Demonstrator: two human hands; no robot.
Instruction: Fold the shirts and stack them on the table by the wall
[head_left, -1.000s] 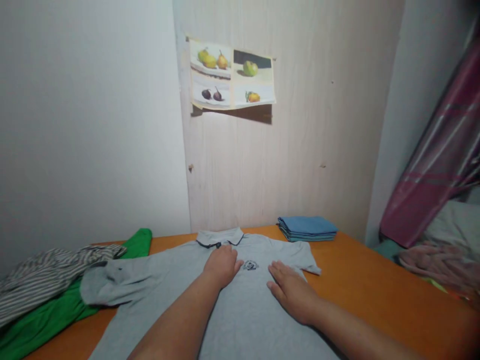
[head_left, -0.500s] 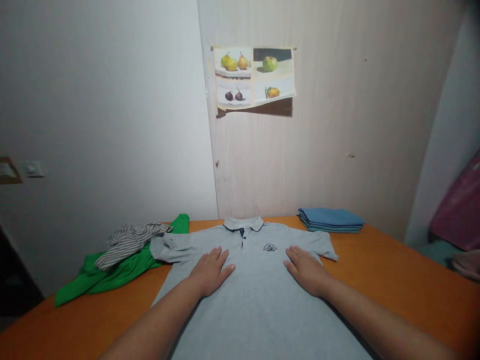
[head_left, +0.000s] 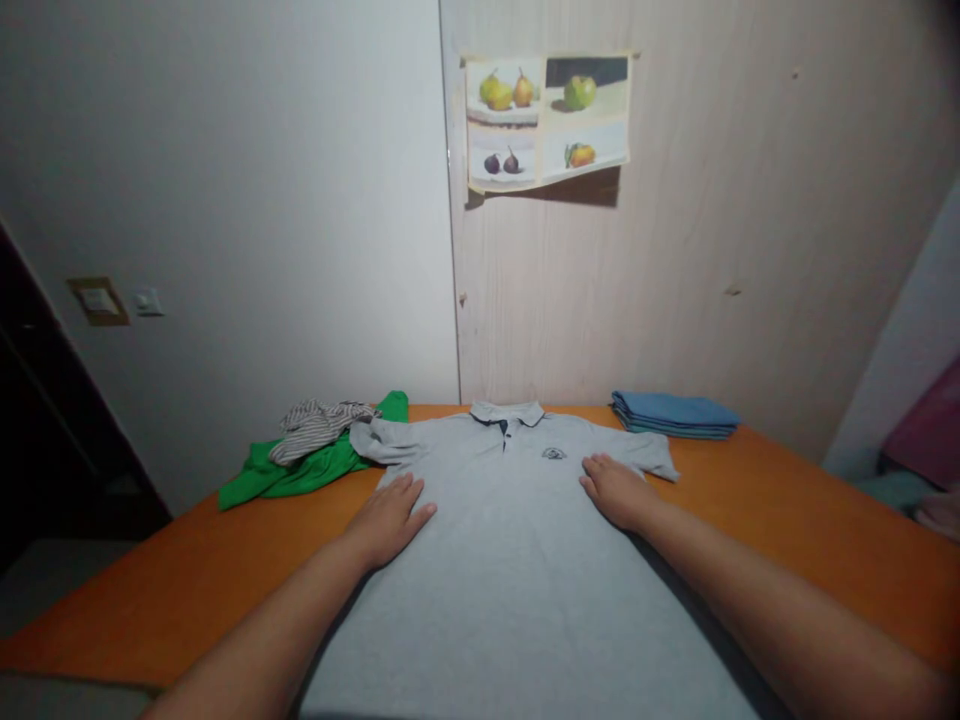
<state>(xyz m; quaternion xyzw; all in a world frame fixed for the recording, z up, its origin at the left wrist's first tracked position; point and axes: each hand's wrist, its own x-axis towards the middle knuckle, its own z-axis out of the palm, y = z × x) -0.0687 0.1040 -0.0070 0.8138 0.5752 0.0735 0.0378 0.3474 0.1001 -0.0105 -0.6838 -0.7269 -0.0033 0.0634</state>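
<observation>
A light grey polo shirt [head_left: 510, 560] lies spread face up, its collar toward the wall and a small dark emblem on the chest. My left hand [head_left: 388, 518] rests flat on the shirt's left edge below the sleeve, thumb apart from the other fingers. On the opposite side, my right hand [head_left: 616, 490] lies with its fingers stretched out on the chest, below the emblem and near the right sleeve. Neither hand grips the cloth. The left sleeve touches a green garment [head_left: 300, 474] beside it.
Under the shirt is an orange tabletop [head_left: 187, 590]. A striped garment [head_left: 319, 430] lies crumpled on the green one at the back left. At the back right sits a stack of folded blue cloths [head_left: 671, 413]. Fruit pictures [head_left: 547, 120] hang on the wall behind.
My left hand has slid outward to the shirt's left edge. The right hand stays on the chest, its fingers closer together. The camera view has turned left and tilted down a little.
</observation>
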